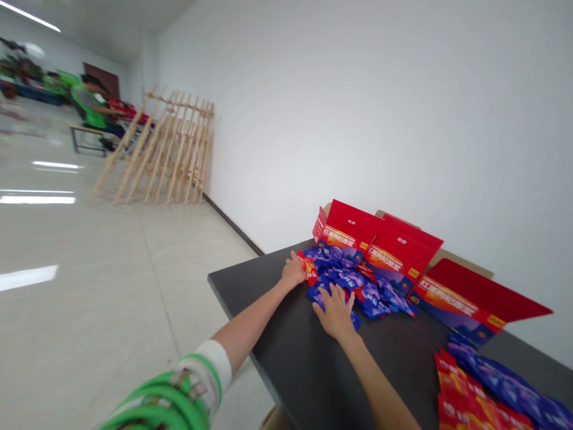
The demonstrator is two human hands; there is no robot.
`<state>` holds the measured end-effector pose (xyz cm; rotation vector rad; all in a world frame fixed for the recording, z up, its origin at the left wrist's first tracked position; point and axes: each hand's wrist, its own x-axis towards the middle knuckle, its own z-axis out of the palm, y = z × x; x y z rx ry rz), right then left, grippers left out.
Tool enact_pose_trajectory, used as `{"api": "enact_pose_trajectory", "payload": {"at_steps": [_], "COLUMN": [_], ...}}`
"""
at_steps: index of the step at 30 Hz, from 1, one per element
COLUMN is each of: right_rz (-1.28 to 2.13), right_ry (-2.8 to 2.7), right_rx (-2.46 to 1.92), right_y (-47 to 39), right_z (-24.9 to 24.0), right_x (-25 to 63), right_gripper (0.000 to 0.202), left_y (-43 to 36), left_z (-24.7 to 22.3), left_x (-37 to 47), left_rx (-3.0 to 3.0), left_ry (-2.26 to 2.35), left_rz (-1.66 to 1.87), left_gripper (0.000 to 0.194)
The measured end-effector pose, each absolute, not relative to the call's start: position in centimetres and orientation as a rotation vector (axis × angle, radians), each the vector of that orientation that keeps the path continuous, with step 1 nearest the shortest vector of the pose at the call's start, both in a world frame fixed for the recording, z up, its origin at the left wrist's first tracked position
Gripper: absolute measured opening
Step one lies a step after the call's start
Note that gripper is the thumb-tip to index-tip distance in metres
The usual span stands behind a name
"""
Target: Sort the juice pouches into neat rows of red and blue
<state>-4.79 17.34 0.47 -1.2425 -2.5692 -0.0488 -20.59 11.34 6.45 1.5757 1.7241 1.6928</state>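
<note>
Many blue sachets (342,279) lie heaped on the worktop (308,364) beside red boxes (387,260), the left hand (293,271) at a red sachet (310,270), its grip impossible to tell, the right hand (335,310) spread open at the near edge, where a light touch should best avoid dragging neighbours.
</note>
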Motion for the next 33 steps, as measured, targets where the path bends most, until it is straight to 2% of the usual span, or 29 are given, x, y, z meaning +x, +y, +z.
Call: {"api": "enact_pose_trajectory", "payload": {"at_steps": [6, 12, 15, 19, 27, 33], "right_rz": [0.092, 0.889, 1.087, 1.335, 1.244, 1.27], "right_ry": [-2.334, -1.94, -1.828, -1.684, -1.446, -1.253], "right_rx": [-1.002, -0.893, -0.846, -0.749, -0.909, -0.907], "right_y": [15.4, 12.4, 9.7, 5.6, -0.5, -2.1], "right_z": [1.8, 4.3, 5.4, 6.1, 4.9, 4.7], "right_x": [-1.9, 2.0, 4.1, 7.3, 12.3, 14.0], "right_gripper": [0.04, 0.037, 0.034, 0.03, 0.028, 0.025], "left_y": [11.3, 6.3, 3.1, 1.0, 0.2, -0.3], "left_z": [5.6, 2.8, 2.7, 3.6, 4.0, 4.5], "left_x": [-19.9, -14.1, -10.5, -7.2, -1.5, 0.6], "left_rx": [1.524, 1.531, 1.409, 1.161, 1.101, 1.126], "left_ry": [1.58, 1.454, 1.185, 0.884, 0.727, 0.617], "left_rz": [1.753, 1.729, 1.696, 1.456, 1.29, 1.33], "left_gripper": [0.029, 0.028, 0.03, 0.028, 0.034, 0.03]}}
